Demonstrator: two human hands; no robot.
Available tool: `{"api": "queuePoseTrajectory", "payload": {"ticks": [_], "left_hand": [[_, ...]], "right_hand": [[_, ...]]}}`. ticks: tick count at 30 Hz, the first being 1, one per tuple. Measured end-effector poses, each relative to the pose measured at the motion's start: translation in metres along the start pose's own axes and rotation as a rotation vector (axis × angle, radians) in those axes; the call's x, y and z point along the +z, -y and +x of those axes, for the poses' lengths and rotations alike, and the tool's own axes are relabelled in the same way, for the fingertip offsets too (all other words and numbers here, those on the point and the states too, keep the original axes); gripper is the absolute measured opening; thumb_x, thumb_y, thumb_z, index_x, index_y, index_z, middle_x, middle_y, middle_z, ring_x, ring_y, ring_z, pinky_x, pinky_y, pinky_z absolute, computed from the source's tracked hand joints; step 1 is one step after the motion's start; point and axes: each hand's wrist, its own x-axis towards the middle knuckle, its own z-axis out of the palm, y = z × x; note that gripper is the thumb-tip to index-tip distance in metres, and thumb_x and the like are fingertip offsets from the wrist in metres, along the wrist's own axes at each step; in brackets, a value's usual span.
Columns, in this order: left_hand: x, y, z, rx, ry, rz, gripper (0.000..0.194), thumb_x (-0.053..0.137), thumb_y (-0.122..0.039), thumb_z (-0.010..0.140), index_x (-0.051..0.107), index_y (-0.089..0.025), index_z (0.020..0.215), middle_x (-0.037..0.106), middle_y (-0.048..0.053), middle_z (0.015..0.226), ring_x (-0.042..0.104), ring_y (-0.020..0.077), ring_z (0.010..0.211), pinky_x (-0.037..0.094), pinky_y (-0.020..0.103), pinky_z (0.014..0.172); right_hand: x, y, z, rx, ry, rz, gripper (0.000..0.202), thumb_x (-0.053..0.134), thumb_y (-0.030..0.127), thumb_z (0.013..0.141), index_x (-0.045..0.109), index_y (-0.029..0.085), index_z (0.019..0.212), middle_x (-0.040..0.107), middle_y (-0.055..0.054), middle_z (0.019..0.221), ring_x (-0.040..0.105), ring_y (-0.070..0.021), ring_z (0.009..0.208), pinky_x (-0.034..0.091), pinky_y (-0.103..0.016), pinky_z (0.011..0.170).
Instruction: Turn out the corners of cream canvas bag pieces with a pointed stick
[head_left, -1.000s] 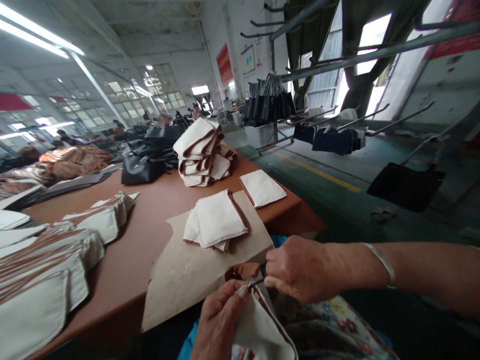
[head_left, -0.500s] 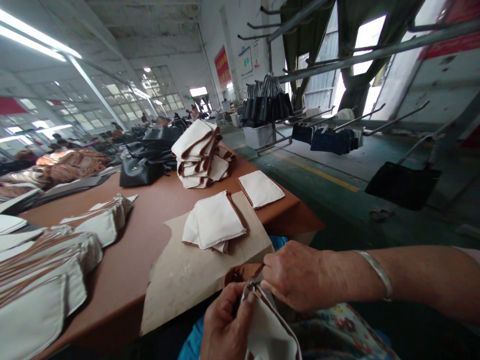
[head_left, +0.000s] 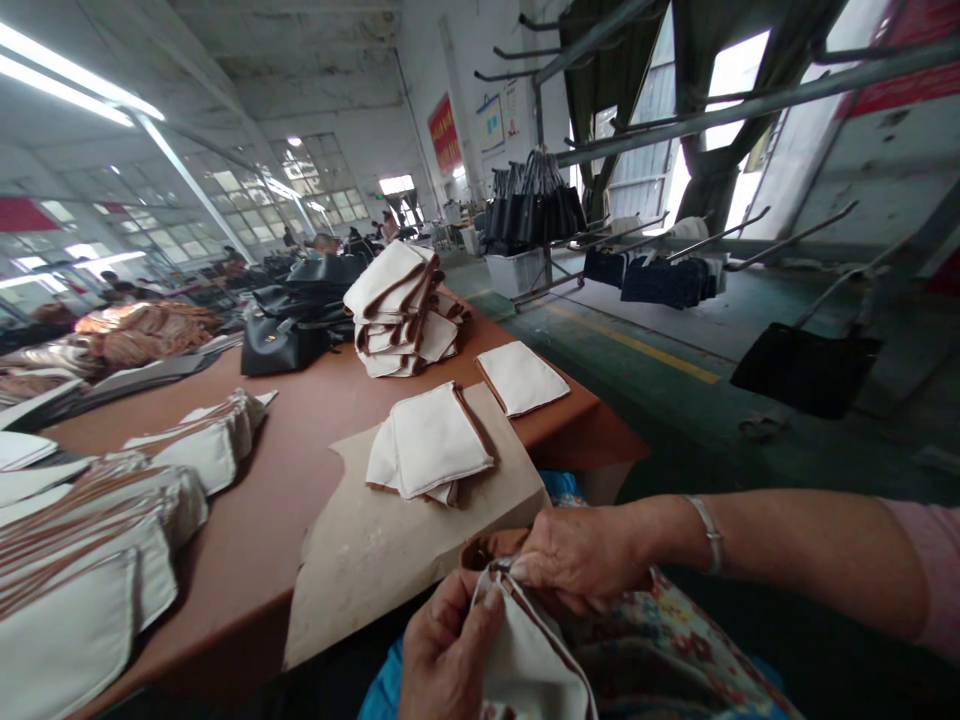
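Observation:
A white fabric piece with brown edging [head_left: 531,655], perhaps a pouch or bag panel, is held above my lap. My left hand [head_left: 450,640] pinches its top edge between thumb and fingers. Close beside it, my right hand [head_left: 581,555], with a bangle at the wrist, is closed at the same edge, around a seam or corner. Whatever lies between those fingertips is too small to make out. Brown material [head_left: 491,548] shows just behind the hands. Similar white pieces [head_left: 442,440] lie in a small pile on a tan sheet [head_left: 360,560] in front of me.
A brown-covered table [head_left: 300,430] carries a tall stack of white pieces [head_left: 394,310], a black bag [head_left: 281,345] and rows of white pieces [head_left: 82,590] at left. One more piece [head_left: 523,378] lies near the right edge. A metal rack with hanging bags [head_left: 532,210] stands beyond.
My right hand has come down slightly and closer in at the edge of the white piece, its forearm shifting left. My left hand keeps its pinch.

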Motion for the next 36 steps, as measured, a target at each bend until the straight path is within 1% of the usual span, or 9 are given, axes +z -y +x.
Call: {"api": "queuePoseTrajectory", "payload": {"ticks": [3,6,11,15,19,21,23,27,36], "left_hand": [[0.001,-0.002,-0.001,-0.003,-0.010,0.013,0.037,0.082,-0.048,0.064,0.064,-0.016,0.068,0.062,-0.001,0.053,0.052,0.0102,0.041,0.037,0.019,0.043],[0.003,-0.001,-0.002,0.011,-0.036,0.064,0.038,0.079,-0.051,0.066,0.064,-0.016,0.069,0.061,-0.002,0.052,0.052,0.0106,0.041,0.037,0.019,0.042],[0.010,0.003,0.001,0.028,-0.139,0.066,0.039,0.078,-0.051,0.068,0.065,-0.016,0.076,0.062,-0.002,0.053,0.053,0.0118,0.040,0.038,0.020,0.040],[0.015,0.001,0.004,0.110,-0.187,0.085,0.040,0.080,-0.051,0.064,0.064,-0.015,0.070,0.062,-0.002,0.051,0.051,0.0105,0.040,0.038,0.019,0.040],[0.017,0.002,0.005,0.121,-0.190,0.060,0.039,0.081,-0.051,0.063,0.065,-0.016,0.068,0.063,-0.003,0.053,0.050,0.0086,0.040,0.038,0.018,0.041],[0.019,0.002,0.005,0.111,-0.192,0.055,0.038,0.081,-0.051,0.064,0.065,-0.016,0.068,0.062,-0.003,0.051,0.050,0.0088,0.040,0.037,0.018,0.041],[0.021,0.000,0.005,0.106,-0.205,0.053,0.038,0.080,-0.051,0.064,0.065,-0.016,0.068,0.062,-0.003,0.050,0.050,0.0087,0.039,0.038,0.018,0.040],[0.024,-0.004,0.001,0.096,-0.233,0.064,0.039,0.082,-0.048,0.061,0.069,-0.015,0.076,0.066,-0.001,0.054,0.053,0.0107,0.040,0.039,0.018,0.039],[0.027,-0.001,-0.002,0.075,-0.209,0.051,0.044,0.081,-0.049,0.062,0.070,-0.014,0.088,0.066,0.000,0.053,0.054,0.0134,0.042,0.041,0.019,0.038]], "right_hand": [[0.001,0.001,0.000,0.121,0.080,0.193,0.043,0.021,0.021,0.100,0.053,0.014,0.071,0.053,0.002,0.052,0.049,-0.0084,0.037,0.038,-0.016,0.037],[-0.002,0.004,-0.002,0.179,0.086,0.317,0.042,0.025,0.027,0.100,0.052,0.014,0.070,0.052,0.003,0.053,0.048,-0.0074,0.036,0.037,-0.015,0.035],[-0.009,0.017,-0.015,0.266,-0.027,0.314,0.034,0.031,0.023,0.096,0.050,0.015,0.069,0.049,0.003,0.052,0.046,-0.0079,0.038,0.037,-0.016,0.036],[-0.013,0.020,-0.025,0.142,-0.082,0.311,0.024,0.043,0.022,0.091,0.050,0.015,0.070,0.049,0.003,0.055,0.046,-0.0063,0.041,0.035,-0.015,0.039],[-0.019,0.016,-0.034,0.219,-0.208,0.497,0.040,0.030,0.036,0.099,0.054,0.013,0.076,0.051,0.003,0.055,0.047,-0.0064,0.034,0.037,-0.016,0.035],[-0.020,0.016,-0.038,0.223,-0.289,0.645,0.045,0.031,0.044,0.099,0.056,0.012,0.079,0.052,0.003,0.055,0.047,-0.0060,0.033,0.037,-0.015,0.032],[-0.015,0.019,-0.039,0.214,-0.234,0.765,0.043,0.036,0.046,0.097,0.057,0.012,0.080,0.052,0.004,0.056,0.048,-0.0060,0.033,0.038,-0.014,0.031],[0.004,0.020,-0.032,0.305,0.075,0.917,0.042,0.030,0.033,0.098,0.056,0.012,0.073,0.052,0.003,0.055,0.050,-0.0075,0.031,0.042,-0.017,0.029],[0.014,0.010,-0.025,0.382,0.058,0.890,0.041,0.028,0.024,0.097,0.055,0.012,0.068,0.054,0.002,0.049,0.052,-0.0095,0.031,0.044,-0.018,0.030]]}}
